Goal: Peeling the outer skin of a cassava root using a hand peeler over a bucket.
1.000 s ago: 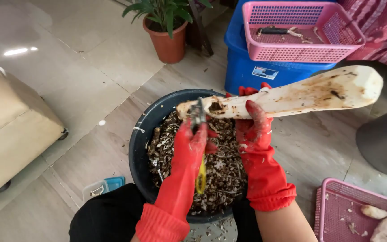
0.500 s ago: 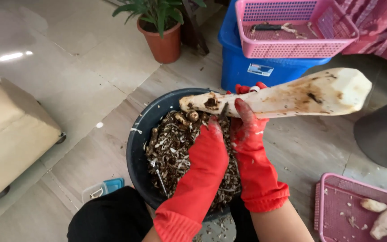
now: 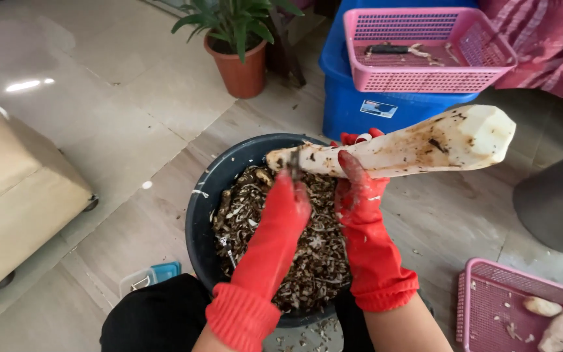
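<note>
Right hand (image 3: 354, 179) fingers around root (image 3: 405, 145)

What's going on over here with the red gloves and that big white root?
A person in red rubber gloves is peeling a long white root over a dark bucket full of peelings. The right hand grips the root near its thin end; the left hand holds a small tool against that tip. Most of the root is already pale and bare. Pink baskets sit nearby, one holding peeled pieces.

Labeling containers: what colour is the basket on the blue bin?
Pink basket, clearest in the head view.
</note>
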